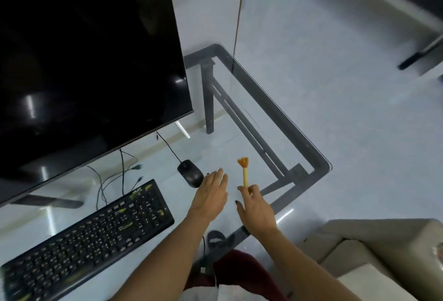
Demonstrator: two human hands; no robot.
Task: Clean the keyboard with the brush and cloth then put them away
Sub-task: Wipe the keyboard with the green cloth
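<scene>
A black keyboard (84,236) lies on the glass desk (311,147), at the lower left. My right hand (256,209) pinches the bottom end of a small yellow brush (245,171) with an orange tuft, which points away from me over the desk's right part. My left hand (212,195) hovers flat, fingers together, just left of the brush and right of the keyboard, with nothing in it. No cloth is in view.
A black wired mouse (190,172) sits just beyond my left hand. A large dark monitor (84,60) fills the upper left, with cables (115,180) behind the keyboard. A beige sofa (378,248) stands at the lower right, past the desk's edge.
</scene>
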